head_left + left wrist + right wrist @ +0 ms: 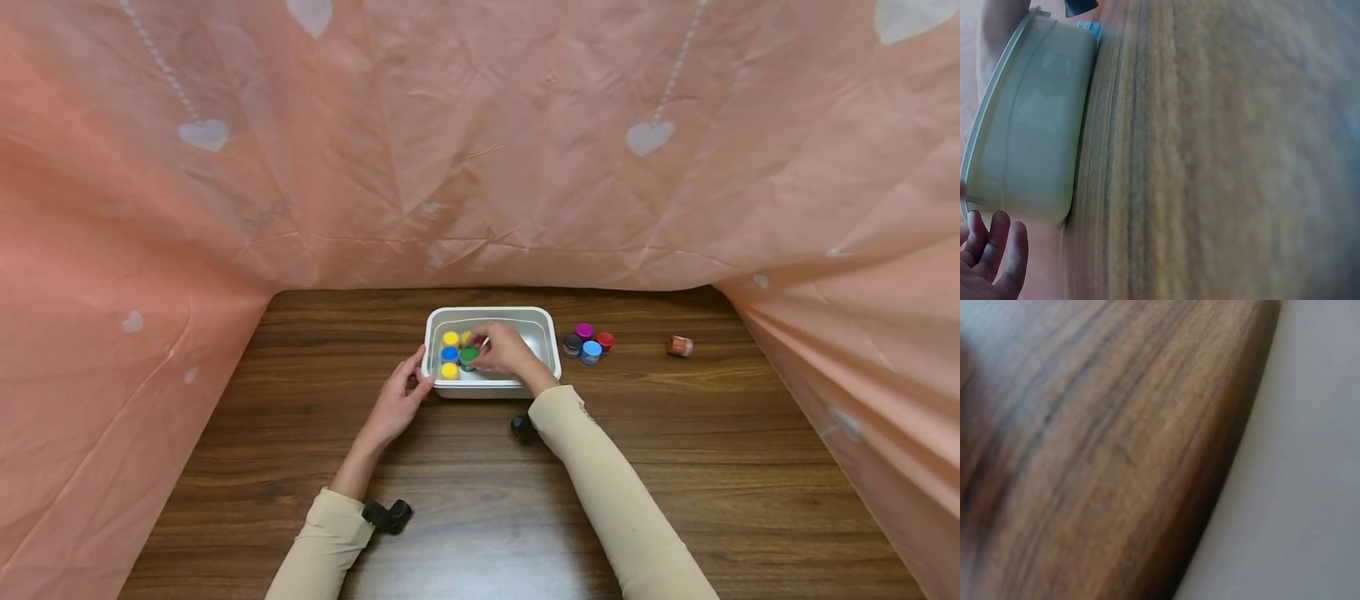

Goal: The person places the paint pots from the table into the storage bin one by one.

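A white rectangular tub (492, 384) stands on the table. Inside, at its left end, are small jars: a blue-lidded jar (449, 354), a yellow-lidded jar (449, 372) in front of it, and more yellow lids behind. My right hand (504, 348) reaches over the front rim and pinches a green-lidded jar (468, 354) beside the blue one, partly covering a yellow lid. At the tub's front left corner, my left hand (397, 396) rests its fingers against the outside. In the left wrist view its loosely extended fingers (1017, 250) lie by the tub wall (1041, 125).
Right of the tub stand a purple-lidded jar (584, 331), a black-lidded jar (572, 345), a light-blue-lidded jar (591, 352) and a red-lidded jar (605, 341). Farther right a copper-brown jar (679, 347) lies on its side. A pink curtain (480, 167) encloses the table (675, 467).
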{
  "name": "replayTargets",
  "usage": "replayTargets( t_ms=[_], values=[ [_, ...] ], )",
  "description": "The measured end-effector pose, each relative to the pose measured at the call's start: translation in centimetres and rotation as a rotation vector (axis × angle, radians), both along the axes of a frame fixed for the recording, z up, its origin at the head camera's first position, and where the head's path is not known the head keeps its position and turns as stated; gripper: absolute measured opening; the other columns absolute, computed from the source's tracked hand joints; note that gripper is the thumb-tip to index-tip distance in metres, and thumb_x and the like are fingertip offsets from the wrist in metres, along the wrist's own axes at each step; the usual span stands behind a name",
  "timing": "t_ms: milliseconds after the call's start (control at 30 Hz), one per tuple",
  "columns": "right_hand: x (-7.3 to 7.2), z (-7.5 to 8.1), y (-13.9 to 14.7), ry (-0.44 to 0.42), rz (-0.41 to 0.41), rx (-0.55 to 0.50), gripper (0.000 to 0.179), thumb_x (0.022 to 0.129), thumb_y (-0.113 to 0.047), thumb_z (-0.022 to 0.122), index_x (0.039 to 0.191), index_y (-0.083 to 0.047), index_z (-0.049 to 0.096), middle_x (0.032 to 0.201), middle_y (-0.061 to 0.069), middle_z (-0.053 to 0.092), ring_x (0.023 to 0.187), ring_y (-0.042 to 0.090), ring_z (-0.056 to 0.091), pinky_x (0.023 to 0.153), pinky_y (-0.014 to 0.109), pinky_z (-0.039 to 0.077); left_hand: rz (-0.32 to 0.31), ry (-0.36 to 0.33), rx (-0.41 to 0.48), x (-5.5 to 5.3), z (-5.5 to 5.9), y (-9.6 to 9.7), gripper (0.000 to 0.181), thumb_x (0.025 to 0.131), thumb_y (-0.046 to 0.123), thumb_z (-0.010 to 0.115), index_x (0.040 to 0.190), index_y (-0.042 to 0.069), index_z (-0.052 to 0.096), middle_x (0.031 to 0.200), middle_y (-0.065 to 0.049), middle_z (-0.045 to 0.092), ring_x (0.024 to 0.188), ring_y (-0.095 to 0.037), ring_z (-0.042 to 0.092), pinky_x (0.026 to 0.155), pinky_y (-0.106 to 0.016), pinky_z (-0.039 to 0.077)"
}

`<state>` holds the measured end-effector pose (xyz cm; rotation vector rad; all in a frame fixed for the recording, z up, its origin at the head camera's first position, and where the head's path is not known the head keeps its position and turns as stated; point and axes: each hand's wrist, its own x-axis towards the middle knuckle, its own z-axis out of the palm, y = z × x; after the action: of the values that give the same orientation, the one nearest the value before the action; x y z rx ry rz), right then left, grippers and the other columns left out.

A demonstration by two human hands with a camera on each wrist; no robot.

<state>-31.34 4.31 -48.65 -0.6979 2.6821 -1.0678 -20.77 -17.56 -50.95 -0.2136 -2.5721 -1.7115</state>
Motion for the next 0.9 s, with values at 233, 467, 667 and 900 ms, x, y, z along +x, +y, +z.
replayTargets(
  t_ms=[233,467,667,900],
  values=[
    [0.5,1.2,0.7,0.034,0.015,0.020,0.034,0.083,-0.007,0.086,0.115,-0.004,0.076,0.108,0.012,0.071,0.090,0.020,0.069,0.084,0.031,0.056,-0.001,-0.019,0.001,0.0,0.0,0.0,0.060,0.104,0.010,0.062,0.158,0.001,0.038,0.109,-0.013,0.049,0.101,-0.026,0.056,0.079,-0.020,0.047],
    [0.9,2.0,2.5,0.089,0.036,-0.011,0.030,0.087,-0.004,0.081,0.116,-0.001,0.075,0.108,0.017,0.071,0.093,0.026,0.071,0.086,0.036,0.057,-0.002,-0.048,0.012,0.1,0.1,0.0,0.059,0.105,0.011,0.061,0.159,0.003,0.038,0.110,-0.013,0.049,0.101,-0.027,0.056,0.078,-0.019,0.048],
    [1.4,2.9,4.5,0.115,0.039,-0.049,0.027,0.089,-0.004,0.079,0.115,0.001,0.074,0.110,0.021,0.071,0.093,0.028,0.069,0.081,0.035,0.058,-0.005,-0.011,0.039,0.0,-0.1,0.1,0.060,0.103,0.006,0.062,0.158,-0.001,0.037,0.105,-0.013,0.049,0.094,-0.022,0.056,0.075,-0.018,0.048],
    [1.9,3.8,8.3,0.133,-0.049,-0.076,0.025,0.088,-0.004,0.080,0.113,-0.003,0.075,0.110,0.021,0.068,0.095,0.030,0.070,0.084,0.039,0.059,-0.004,0.006,0.048,0.0,-0.3,0.2,0.060,0.103,0.005,0.061,0.157,-0.003,0.038,0.103,-0.013,0.049,0.090,-0.017,0.055,0.073,-0.018,0.047]
  ],
)
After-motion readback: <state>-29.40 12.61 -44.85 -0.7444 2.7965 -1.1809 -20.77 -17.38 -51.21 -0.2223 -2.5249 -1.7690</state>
